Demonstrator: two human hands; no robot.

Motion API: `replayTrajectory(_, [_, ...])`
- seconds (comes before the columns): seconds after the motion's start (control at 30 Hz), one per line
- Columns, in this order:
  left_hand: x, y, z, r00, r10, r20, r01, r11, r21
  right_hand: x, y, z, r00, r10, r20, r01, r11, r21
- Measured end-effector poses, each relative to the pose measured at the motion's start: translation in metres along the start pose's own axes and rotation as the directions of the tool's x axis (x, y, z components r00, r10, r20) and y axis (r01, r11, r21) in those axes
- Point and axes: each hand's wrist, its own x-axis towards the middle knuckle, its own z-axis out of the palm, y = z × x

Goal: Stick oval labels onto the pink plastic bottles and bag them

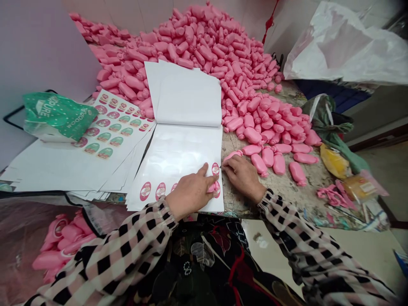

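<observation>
On the sticker sheet, my left hand rests with its index finger stretched out. A small pink bottle pokes out from under its curled fingers; most of it is hidden. Oval pink stickers line the sheet's lower edge, and another oval sticker lies just beyond my left fingertips. My right hand is at the sheet's right edge, thumb and fingers pinched together. What they grip, if anything, is too small to make out. Another pink bottle lies just behind the right fingers, partly covered.
A large heap of pink bottles covers the back of the table. At left, a green printed bag lies on more sticker sheets. A yellow packet and pink straps are at right. Pink pieces fill a clear bag below left.
</observation>
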Motion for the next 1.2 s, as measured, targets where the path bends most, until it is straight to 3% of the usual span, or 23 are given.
replayTrajectory(0.47, [-0.0015,-0.0007,0.0023,1.0,0.019,-0.016,-0.019,1.0,0.006,-0.0055,0.002,0.0037,1.0,-0.001,-0.017,0.002,0.998,0.061])
replayTrajectory(0.67, [-0.0009,-0.001,0.0018,0.999,0.03,-0.031,-0.029,0.999,0.013,-0.003,0.0035,0.0067,0.995,0.047,-0.085,-0.041,0.997,0.064])
replayTrajectory(1.2, [-0.0017,-0.0012,0.0005,1.0,0.03,0.004,-0.03,0.999,0.02,0.0034,0.0085,-0.0009,0.999,-0.032,0.015,0.031,0.998,0.045])
